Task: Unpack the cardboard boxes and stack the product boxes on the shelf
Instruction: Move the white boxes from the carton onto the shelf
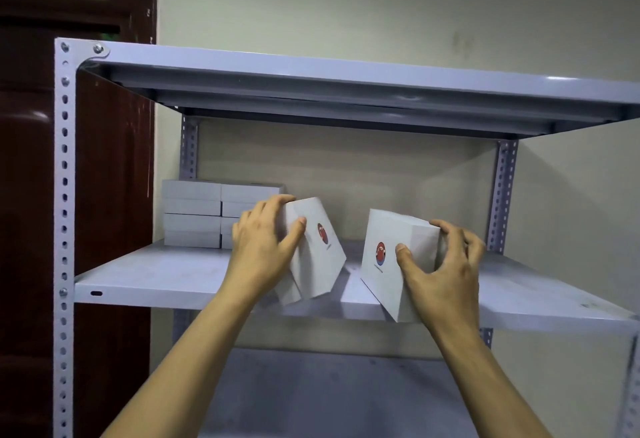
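Product boxes: two white cardboard ones with red round logos, both tilted over the grey metal shelf board point(156, 278), apart.
Left hand point(263, 247): my fingers curl round the left box point(322, 257).
Right hand point(446, 264): I grip the right box point(391, 264), its bottom corner past the near edge.
Stack point(207, 212): white boxes, far left.
Room: bare board at right.

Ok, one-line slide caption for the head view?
Each hand, left and right, holds a white product box over the grey shelf.
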